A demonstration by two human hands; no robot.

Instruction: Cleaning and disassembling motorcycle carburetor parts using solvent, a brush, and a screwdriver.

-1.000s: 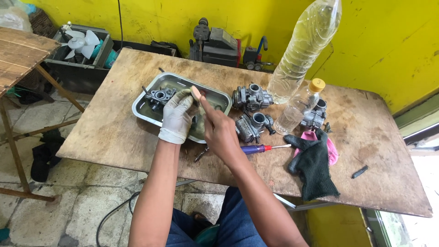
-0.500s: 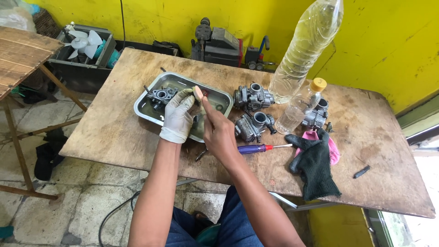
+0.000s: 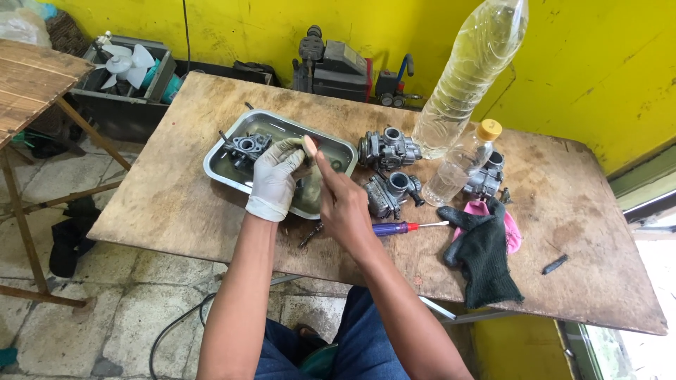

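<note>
Both hands meet over the metal tray (image 3: 224, 174). My right hand (image 3: 343, 204), bare, is closed around a slim brush handle (image 3: 310, 146) whose tip pokes up by the thumb. My left hand (image 3: 277, 176), in a pale glove, curls tight around a small part held above the tray's liquid; the part itself is hidden in my grip. I judge this to be the scrubbing step, and the next move calls for turning the part so the brush reaches its other faces.

Just right of my right hand lies a screwdriver (image 3: 398, 227), then two carburetors (image 3: 386, 169), and further right a dark glove (image 3: 486, 253) on a pink cloth (image 3: 510, 229). Another carburetor (image 3: 246, 147) sits in the tray beyond my left hand. Farthest right stand a small bottle (image 3: 461, 163) and a big, tilted bottle (image 3: 468, 77).
</note>
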